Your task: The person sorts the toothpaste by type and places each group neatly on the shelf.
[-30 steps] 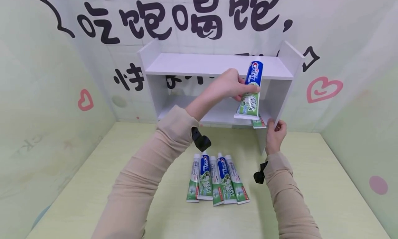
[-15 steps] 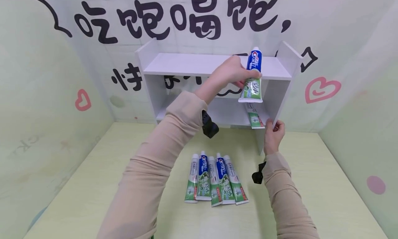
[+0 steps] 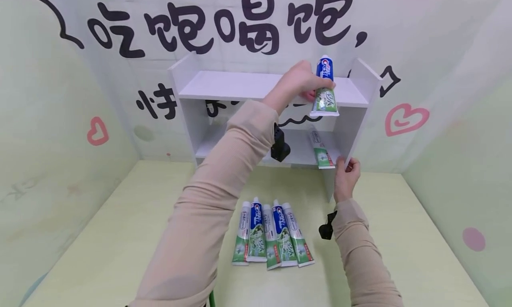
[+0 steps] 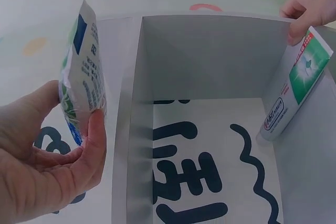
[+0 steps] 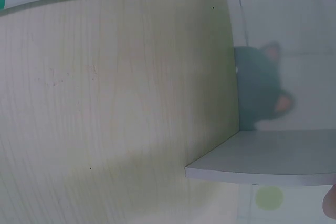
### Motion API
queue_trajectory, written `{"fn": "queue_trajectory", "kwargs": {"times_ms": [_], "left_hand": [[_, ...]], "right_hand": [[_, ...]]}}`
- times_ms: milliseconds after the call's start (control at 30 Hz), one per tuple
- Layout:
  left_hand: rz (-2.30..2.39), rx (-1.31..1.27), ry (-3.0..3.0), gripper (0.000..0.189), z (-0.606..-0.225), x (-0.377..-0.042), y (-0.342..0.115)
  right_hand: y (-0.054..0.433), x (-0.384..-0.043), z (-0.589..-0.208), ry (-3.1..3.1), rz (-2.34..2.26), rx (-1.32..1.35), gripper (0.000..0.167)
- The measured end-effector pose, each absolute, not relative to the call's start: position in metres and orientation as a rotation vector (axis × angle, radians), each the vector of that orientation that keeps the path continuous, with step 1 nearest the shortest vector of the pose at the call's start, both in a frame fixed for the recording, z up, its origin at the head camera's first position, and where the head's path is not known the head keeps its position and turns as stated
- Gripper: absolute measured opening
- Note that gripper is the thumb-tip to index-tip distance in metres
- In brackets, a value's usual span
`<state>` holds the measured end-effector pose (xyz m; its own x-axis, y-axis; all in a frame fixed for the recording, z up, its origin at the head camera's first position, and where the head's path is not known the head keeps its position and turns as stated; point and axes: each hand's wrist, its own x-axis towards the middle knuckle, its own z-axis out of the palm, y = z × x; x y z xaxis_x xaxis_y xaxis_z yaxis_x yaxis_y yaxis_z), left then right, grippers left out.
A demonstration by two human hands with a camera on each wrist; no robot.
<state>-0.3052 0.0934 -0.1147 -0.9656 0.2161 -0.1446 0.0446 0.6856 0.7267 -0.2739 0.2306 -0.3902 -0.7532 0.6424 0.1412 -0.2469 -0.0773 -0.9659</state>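
Note:
My left hand (image 3: 302,82) pinches a blue and green Crest toothpaste tube (image 3: 325,87) between thumb and fingers, in front of the top board of a white shelf (image 3: 232,84). In the left wrist view that tube (image 4: 84,77) is seen edge-on, beside the top board. On the middle board, near the right side wall, lies a white and green toothpaste tube (image 3: 321,149). My right hand (image 3: 347,178) grips the front edge of the shelf's right side panel. Only a bit of a right fingertip (image 5: 329,203) shows in the right wrist view.
Several toothpaste tubes lie side by side on the pale wooden table (image 3: 160,236) before the shelf, among them a blue Crest tube (image 3: 257,231) and a white and green tube (image 3: 298,236). Behind the shelf stands a wall (image 3: 120,76) with black lettering.
My left hand has raised the Crest tube from in front of the middle compartment to the top board, uncovering the tube on the middle board. The right hand keeps its grip on the side panel.

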Motion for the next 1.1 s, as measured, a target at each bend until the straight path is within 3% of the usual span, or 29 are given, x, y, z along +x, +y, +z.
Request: {"fn": "queue_trajectory", "kwargs": {"times_ms": [333,933,1100], "left_hand": [[1.132,0.253,2.821,0.055,-0.121,-0.325,0.109],[1.073,0.288,3.02,0.046,-0.134,-0.328,0.117],[1.082,0.318,3.045,0.044,-0.134,-0.326,0.118]], "right_hand": [[0.231,-0.273,-0.391,-1.61,1.885,-0.443,0.008],[0.229,-0.27,-0.395,-1.643,1.86,-0.446,0.019],[0.23,-0.273,-0.393,-1.632,1.854,-0.431,0.015]]}}
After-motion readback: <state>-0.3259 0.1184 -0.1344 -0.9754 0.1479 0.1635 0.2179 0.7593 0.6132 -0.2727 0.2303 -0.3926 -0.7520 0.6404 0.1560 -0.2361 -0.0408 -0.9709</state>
